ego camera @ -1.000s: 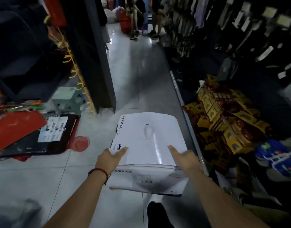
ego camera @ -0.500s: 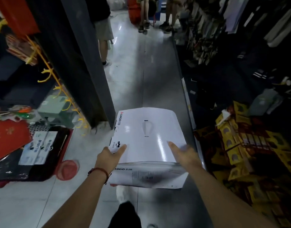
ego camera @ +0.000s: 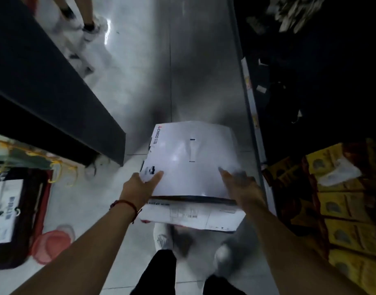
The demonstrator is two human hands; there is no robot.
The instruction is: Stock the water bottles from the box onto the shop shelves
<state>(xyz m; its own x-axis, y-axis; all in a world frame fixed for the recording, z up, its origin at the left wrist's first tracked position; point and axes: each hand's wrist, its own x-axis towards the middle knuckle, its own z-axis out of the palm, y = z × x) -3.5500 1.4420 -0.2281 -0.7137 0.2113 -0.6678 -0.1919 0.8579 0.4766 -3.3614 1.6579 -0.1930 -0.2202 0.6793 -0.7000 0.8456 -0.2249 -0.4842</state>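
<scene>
The person has walked on down the aisle with the box [ego camera: 189, 162], and the view now tips more steeply toward the floor, so both white shoes [ego camera: 161, 237] show beneath it where only one foot showed before. The dark shelf end [ego camera: 55, 92] that stood ahead on the left is now alongside. The yellow packets [ego camera: 342, 209] have slid to the lower right, the red round lid [ego camera: 53, 243] has dropped toward the lower left corner, and only one pair of feet [ego camera: 89, 28] remains of the people up the aisle.
</scene>
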